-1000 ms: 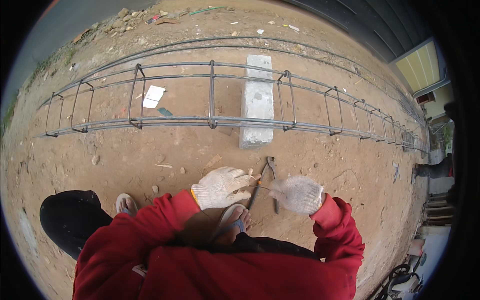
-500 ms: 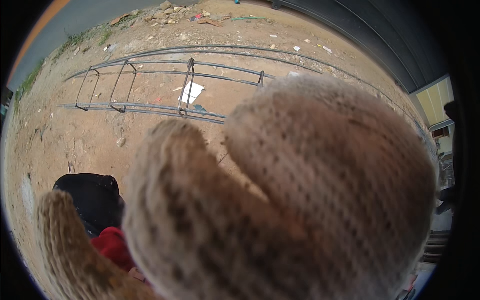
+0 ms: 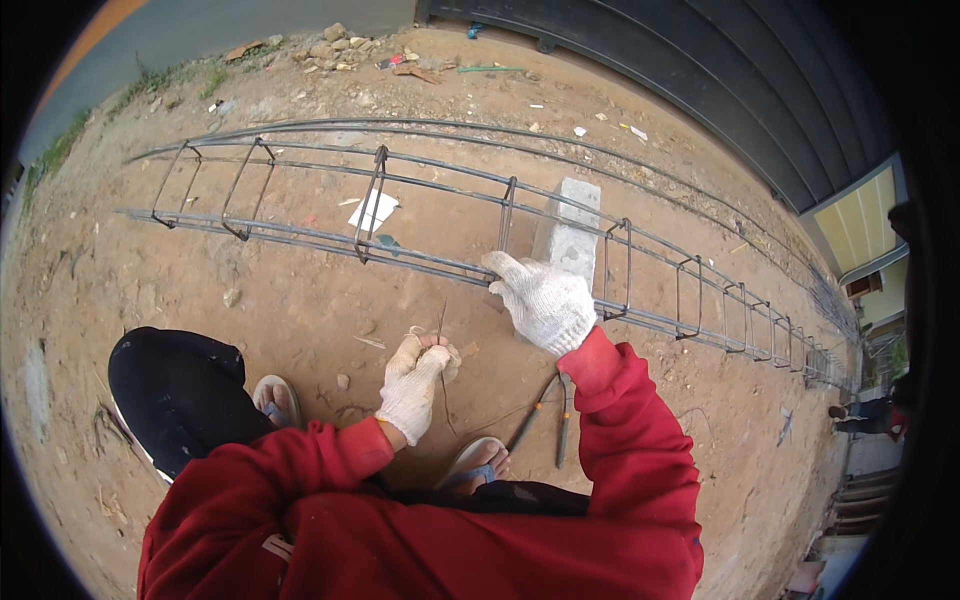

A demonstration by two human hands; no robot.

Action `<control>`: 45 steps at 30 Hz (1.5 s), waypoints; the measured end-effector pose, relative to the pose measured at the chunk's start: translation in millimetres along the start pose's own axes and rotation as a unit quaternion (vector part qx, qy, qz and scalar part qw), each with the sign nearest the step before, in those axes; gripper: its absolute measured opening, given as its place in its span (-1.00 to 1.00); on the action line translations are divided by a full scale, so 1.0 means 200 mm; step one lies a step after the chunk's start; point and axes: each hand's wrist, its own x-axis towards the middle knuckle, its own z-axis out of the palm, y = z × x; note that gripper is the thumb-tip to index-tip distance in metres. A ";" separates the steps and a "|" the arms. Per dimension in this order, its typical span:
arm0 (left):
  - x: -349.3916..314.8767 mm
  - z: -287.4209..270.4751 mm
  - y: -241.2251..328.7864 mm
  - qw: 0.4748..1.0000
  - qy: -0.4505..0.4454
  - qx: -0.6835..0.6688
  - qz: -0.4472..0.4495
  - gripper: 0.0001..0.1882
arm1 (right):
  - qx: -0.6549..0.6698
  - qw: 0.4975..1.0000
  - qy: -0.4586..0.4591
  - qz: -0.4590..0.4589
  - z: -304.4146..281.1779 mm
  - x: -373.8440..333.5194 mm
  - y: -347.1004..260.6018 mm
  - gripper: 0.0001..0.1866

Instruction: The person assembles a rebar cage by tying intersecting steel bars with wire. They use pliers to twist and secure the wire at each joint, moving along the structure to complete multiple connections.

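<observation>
My left hand [image 3: 415,385], in a dirty white knitted glove with bare fingertips, pinches a thin dark tie wire [image 3: 445,392] in front of my body. My right hand [image 3: 545,302], gloved in white too, is closed on the lower bars of a long rebar cage [image 3: 390,250], beside one of its square stirrups [image 3: 507,215]. Its fingers are partly hidden behind the palm. On the ground below my right forearm lies a pair of pincers [image 3: 562,430] with dark and orange handles. A grey concrete block [image 3: 572,225] stands under the cage near that hand.
More long steel bars [image 3: 640,160] run behind the cage. A dark corrugated metal gate [image 3: 680,80] borders the far right. White paper [image 3: 374,211] and rubble [image 3: 335,45] lie on the dirt. Another person [image 3: 870,415] is at the right edge.
The glove that filled the view close up has gone down and away. Now both hands are low, the right at the cage, the left with the wire.
</observation>
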 end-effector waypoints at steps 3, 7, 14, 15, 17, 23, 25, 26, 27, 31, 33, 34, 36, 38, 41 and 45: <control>0.02 0.04 0.05 0.999 0.002 -0.020 -0.042 -0.78 | 0.051 0.998 0.005 0.021 -0.03 0.02 -0.01 -0.61; 0.02 0.06 0.06 0.999 -0.032 -0.014 -0.039 -0.74 | 0.187 0.982 0.003 -0.023 -0.12 0.07 0.03 -0.48; 0.05 0.13 0.02 0.999 -0.025 -0.022 -0.025 -0.77 | 0.239 0.970 0.036 0.038 -0.18 0.03 0.07 -0.64; 0.07 0.14 0.02 0.999 -0.015 -0.014 -0.028 -0.78 | 0.237 0.968 0.040 0.064 -0.17 0.03 0.08 -0.66; 0.10 0.16 0.02 1.000 0.008 -0.005 -0.027 -0.80 | 0.238 0.964 0.066 0.099 -0.16 0.06 0.12 -0.67; 0.12 0.18 0.07 0.999 0.034 -0.029 -0.029 -0.81 | 0.196 0.976 0.083 0.046 -0.13 0.08 0.14 -0.75; 0.14 0.19 0.11 0.999 0.019 -0.031 -0.021 -0.80 | 0.191 0.976 0.093 0.050 -0.13 0.08 0.12 -0.76; 0.17 0.21 0.14 0.999 -0.005 -0.031 0.016 -0.80 | 0.204 0.971 0.095 0.074 -0.13 0.09 0.11 -0.76; 0.20 0.22 0.16 0.999 -0.009 -0.027 0.030 -0.79 | 0.219 0.966 0.092 0.096 -0.13 0.10 0.10 -0.76; 0.30 0.29 0.23 0.997 -0.038 -0.025 0.056 -0.80 | 0.156 0.976 0.095 0.120 -0.12 0.17 0.10 -0.65; 0.32 0.30 0.23 0.999 -0.028 -0.002 0.044 -0.77 | 0.071 0.986 0.132 0.076 -0.09 0.22 0.09 -0.58; 0.33 0.30 0.23 0.998 -0.034 -0.004 0.054 -0.76 | 0.097 0.983 0.138 0.070 -0.07 0.24 0.09 -0.59; 0.33 0.30 0.21 0.996 -0.057 -0.010 0.062 -0.75 | 0.181 0.977 0.051 0.098 -0.04 0.26 0.08 -0.64; 0.33 0.30 0.20 0.993 -0.091 -0.028 0.068 -0.74 | 0.215 0.970 0.004 0.113 -0.03 0.27 0.07 -0.72; 0.31 0.31 0.20 0.985 -0.166 0.028 0.046 -0.74 | 0.111 0.983 0.114 0.088 -0.05 0.26 0.08 -0.76; 0.30 0.32 0.21 0.959 -0.186 0.172 0.127 -0.76 | 0.137 0.980 0.097 0.109 -0.10 0.25 0.09 -0.78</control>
